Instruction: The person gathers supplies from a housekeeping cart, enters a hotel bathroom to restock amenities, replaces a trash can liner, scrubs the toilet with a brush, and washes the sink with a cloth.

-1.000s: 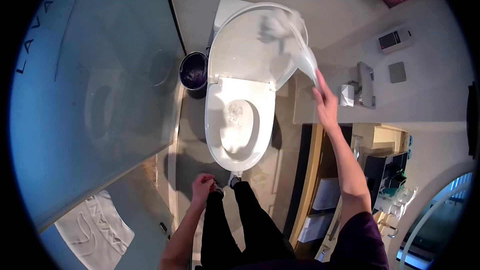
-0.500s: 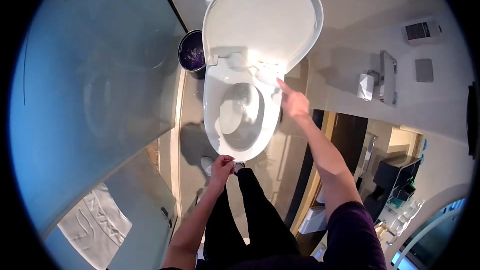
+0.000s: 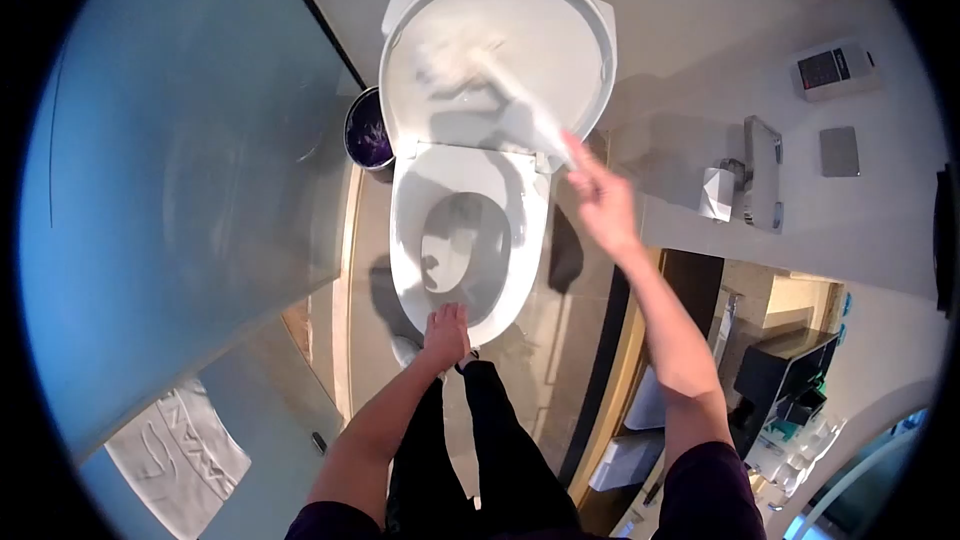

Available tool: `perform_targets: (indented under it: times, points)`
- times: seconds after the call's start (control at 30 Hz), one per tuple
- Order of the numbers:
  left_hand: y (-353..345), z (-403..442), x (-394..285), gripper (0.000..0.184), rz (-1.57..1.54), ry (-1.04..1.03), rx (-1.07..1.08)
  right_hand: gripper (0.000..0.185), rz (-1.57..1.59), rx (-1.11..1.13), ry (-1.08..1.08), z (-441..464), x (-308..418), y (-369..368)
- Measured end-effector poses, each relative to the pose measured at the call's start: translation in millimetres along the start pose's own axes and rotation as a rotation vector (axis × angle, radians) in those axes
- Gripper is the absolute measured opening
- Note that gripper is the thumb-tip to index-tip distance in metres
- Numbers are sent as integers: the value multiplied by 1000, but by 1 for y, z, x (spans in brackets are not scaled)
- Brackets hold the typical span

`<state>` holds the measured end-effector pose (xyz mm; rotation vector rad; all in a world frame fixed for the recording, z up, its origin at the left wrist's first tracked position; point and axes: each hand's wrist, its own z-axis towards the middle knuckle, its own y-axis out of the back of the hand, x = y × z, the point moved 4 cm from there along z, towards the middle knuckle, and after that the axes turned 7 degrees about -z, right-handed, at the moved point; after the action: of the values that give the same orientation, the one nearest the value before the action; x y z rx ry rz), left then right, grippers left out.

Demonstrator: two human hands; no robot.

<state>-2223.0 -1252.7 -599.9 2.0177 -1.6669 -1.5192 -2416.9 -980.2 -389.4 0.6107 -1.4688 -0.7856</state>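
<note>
Swung higher, the brush [image 3: 527, 114] slants over the toilet lid [image 3: 560, 35], leftward from the right hand [image 3: 606, 202] gripping it.

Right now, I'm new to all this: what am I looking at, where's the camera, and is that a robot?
No robot here: these are a person's two bare hands, seen by a camera worn on the head, looking forward and down. The right hand grips a white handle, apparently a brush's; its far end, in front of the raised lid, is blurred. The left hand is at the front edge of the toilet, holding nothing visible; whether it touches is unclear. A dark bin stands beside the toilet, and a paper roll hangs on the wall.
</note>
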Motion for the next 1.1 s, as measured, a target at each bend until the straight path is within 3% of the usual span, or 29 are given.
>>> perform_targets:
  times: [0.03, 0.13, 0.2, 0.27, 0.33, 0.43, 0.5, 0.6, 0.63, 0.7, 0.73, 0.83, 0.9, 0.97, 1.1]
  points:
    - [-4, 5, 3, 49, 14, -7, -1, 61, -57, 78, -57, -1, -4, -19]
    - [-28, 8, 15, 64, 318, 26, 288, 60, -207, 201, -90, -23, -19, -33]
    - [-40, 3, 26, 65, 380, -12, 307, 62, -268, 155, -262, -52, -43, -17]
    - [-40, -1, 24, 65, 430, -51, 326, 58, -104, -21, -248, -71, -62, 11]
    - [-21, -2, 8, 96, 443, -27, 508, 56, -14, -129, -207, -77, -48, 50]
    - [32, -17, -45, 100, 446, -86, 547, 52, 66, -127, -143, -87, -30, 90]
    - [58, -38, -51, 95, 483, -158, 448, 50, 117, -82, -132, -112, -27, 100]
    - [153, -53, -88, 81, 351, -421, 201, 51, 236, -127, -217, -176, -43, 97]
    - [191, -47, -105, 78, 304, -477, 114, 54, 390, -44, -463, -205, -49, 94]
    - [275, -42, -164, 78, 177, -668, -252, 57, 749, -152, -687, -242, -44, 74]
    - [305, -31, -186, 81, 287, -649, -360, 59, 854, -220, -776, -255, -43, 60]
    - [377, 32, -212, 91, 294, -761, -628, 59, 878, -261, -866, -276, -36, 23]
    - [412, 78, -221, 84, 335, -767, -849, 59, 919, -226, -992, -281, -37, -11]
    - [437, 127, -214, 112, 407, -430, -682, 58, 915, -145, -1061, -274, -38, -40]
    - [452, 196, -186, 119, 52, -293, -619, 60, 659, -73, -903, -248, -87, -120]
